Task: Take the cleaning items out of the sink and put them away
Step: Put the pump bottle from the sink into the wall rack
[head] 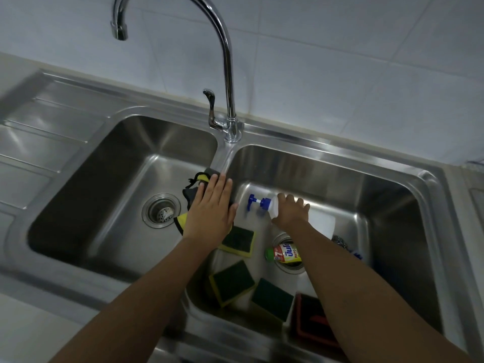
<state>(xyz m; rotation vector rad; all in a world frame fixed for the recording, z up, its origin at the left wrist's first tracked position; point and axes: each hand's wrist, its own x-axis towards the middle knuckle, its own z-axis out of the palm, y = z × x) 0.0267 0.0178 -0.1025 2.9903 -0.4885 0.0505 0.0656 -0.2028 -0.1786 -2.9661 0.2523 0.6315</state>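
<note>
In the right basin of the steel double sink (408, 179) lies a white pump bottle (320, 222) with a blue pump head; my right hand (290, 212) is closed around its neck. My left hand (213, 205) rests flat, fingers apart, on a grey and yellow cloth (192, 189) draped over the divider between the basins. Three green and yellow sponges (238, 241) (231, 281) (272, 298) lie on the right basin floor. A small yellow-labelled bottle with a green cap (284, 254) lies over the drain.
A dark red and black item (310, 320) sits at the right basin's near side, partly under my forearm. A steel scourer (340, 242) lies at the right. The tall faucet (227, 74) rises behind the divider. The left basin shows only its drain (161, 210).
</note>
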